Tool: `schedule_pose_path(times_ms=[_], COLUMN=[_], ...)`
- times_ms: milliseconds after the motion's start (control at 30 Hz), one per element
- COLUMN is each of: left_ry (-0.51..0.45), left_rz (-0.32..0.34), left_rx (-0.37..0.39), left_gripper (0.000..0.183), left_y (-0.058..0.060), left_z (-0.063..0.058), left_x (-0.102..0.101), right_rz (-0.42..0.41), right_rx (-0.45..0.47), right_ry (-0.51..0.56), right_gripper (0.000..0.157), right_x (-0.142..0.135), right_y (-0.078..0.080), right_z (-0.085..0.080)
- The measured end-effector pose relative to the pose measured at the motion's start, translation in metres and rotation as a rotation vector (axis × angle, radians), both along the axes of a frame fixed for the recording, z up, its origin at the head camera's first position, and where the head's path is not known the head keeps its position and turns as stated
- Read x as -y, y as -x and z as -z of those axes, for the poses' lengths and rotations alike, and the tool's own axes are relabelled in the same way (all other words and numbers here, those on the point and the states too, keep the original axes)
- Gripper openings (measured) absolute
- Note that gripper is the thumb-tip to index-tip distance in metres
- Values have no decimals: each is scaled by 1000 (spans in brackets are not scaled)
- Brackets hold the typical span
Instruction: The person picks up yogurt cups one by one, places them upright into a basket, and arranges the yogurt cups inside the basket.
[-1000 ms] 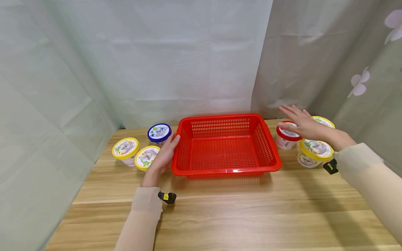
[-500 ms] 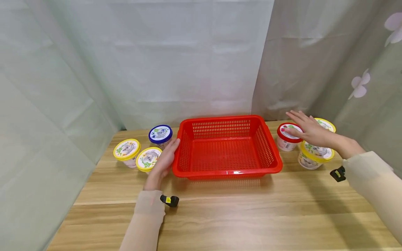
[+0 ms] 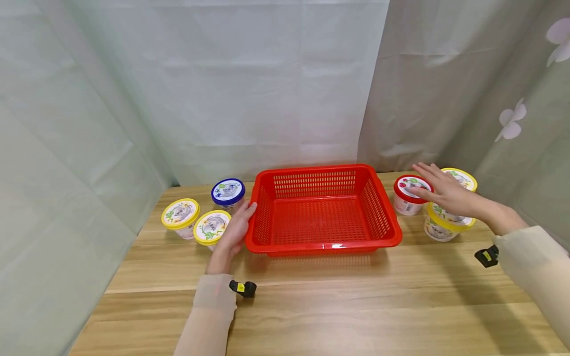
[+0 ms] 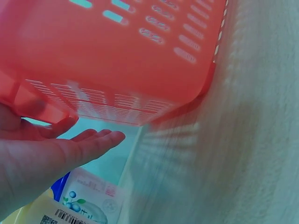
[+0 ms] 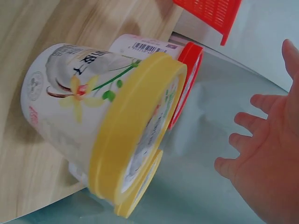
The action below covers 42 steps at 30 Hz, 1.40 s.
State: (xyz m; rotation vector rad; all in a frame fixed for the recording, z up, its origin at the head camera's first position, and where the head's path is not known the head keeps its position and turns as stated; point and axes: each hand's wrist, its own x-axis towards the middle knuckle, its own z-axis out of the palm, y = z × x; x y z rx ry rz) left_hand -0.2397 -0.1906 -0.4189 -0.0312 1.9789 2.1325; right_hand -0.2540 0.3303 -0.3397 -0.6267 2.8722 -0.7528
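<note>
In the head view my left hand [image 3: 235, 228] is at the left rim of a red plastic basket [image 3: 322, 246], fingertips touching it. The left wrist view shows straight fingers [image 4: 100, 143] under the rim, beside the slotted wall. A blue-lidded tub [image 3: 228, 192] and a yellow-lidded tub [image 3: 211, 227] stand close to that hand. My right hand [image 3: 451, 194], fingers spread, hovers above a red-lidded tub [image 3: 407, 202] and a yellow-lidded tub [image 3: 441, 230], partly covering them. In the right wrist view, the palm is apart from the yellow-lidded tub, with nothing in it.
Another yellow-lidded tub [image 3: 180, 217] stands at the far left of the wooden table [image 3: 338, 311]. One more yellow-lidded tub [image 3: 463, 179] is behind the right hand. Pale curtains [image 3: 267, 89] hang along the table's back and sides.
My right hand has drawn back a little to the right and lower, uncovering more of the red lid. The left hand stays at the basket's rim; the view shifted slightly.
</note>
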Motion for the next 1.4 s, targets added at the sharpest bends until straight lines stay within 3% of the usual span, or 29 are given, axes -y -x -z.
schedule_pose_path(times_ms=[400,733,1033,1200,1400], left_ry=[-63,-57,-91,-68,-53], left_rz=[-16,-24,-40,-43,-35], left_rx=[8,24,20,6,11], left_gripper=[55,51,54,55,53], left_y=[-1,-2,-1,0,-2], left_z=[2,0,0,1,3], left_x=[0,2,0,0,0], right_rz=[9,15,-6,19,-5], right_rx=[-32,-9,-78,-51,-144], right_ry=[15,31,72,63,80], right_gripper=[74,74,71,69,68], right_x=[-16,-27,-38,-41,-49], right_y=[-8,-17,-22,-26,-36], right_z=[11,17,24,27,35])
